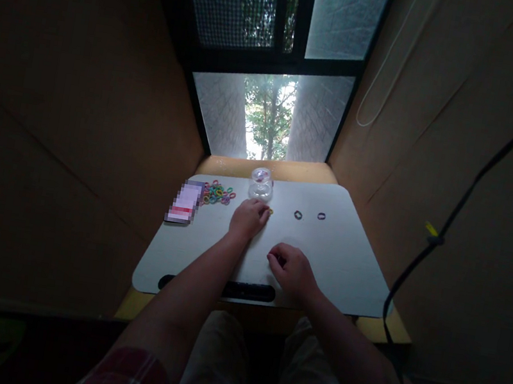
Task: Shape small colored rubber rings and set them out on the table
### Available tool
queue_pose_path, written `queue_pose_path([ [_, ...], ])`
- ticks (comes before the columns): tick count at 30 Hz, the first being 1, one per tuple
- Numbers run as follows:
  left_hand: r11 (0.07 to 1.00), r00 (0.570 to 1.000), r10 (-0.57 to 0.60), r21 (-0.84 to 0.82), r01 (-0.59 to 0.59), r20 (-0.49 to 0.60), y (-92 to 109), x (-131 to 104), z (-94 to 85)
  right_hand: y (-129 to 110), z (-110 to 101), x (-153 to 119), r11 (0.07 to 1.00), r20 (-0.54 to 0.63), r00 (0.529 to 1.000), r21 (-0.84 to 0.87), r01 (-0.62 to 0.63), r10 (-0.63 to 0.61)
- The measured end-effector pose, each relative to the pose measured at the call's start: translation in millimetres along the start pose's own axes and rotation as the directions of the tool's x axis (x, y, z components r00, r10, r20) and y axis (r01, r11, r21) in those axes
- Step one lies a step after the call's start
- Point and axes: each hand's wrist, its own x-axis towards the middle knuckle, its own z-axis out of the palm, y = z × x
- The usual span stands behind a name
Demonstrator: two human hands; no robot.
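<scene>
Far left, a phone (185, 202) is lying beside heaped coloured rings (218, 193) on the counter (347, 265), the left hand (248, 218) is holding its fingers narrow at a yellow ring (271, 212), grip impossible to tell, and the right hand (293, 270) is showing curled fingers, contents hidden, with a dark ring (298, 215) and purplish ring (321, 216) lying beyond.

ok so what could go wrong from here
The left hand is right by the clear container, so a careless nudge could knock it. The pile of coloured rings lies loose right beside the phone, so shifting the phone might scatter them.
</scene>
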Motion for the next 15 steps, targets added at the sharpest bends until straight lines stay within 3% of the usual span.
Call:
queue_pose_path([
  [5,0.998,0.998,-0.065,0.004,0.065,0.000,1.7,-2.4,-0.5,-0.6,-0.1,-0.7,1.000,0.002,1.000,0.004,-0.005,0.005],
  [10,0.999,0.999,-0.042,-0.014,0.042,0.005,1.9,-3.7,0.1,0.1,1.1,0.3,1.000,-0.004,1.000,-0.010,-0.020,0.020],
  [15,0.996,0.995,-0.084,-0.036,0.082,-0.058,-0.4,-7.7,-1.1,0.2,1.9,0.2,1.000,-0.020,1.000,-0.001,-0.023,0.023],
])
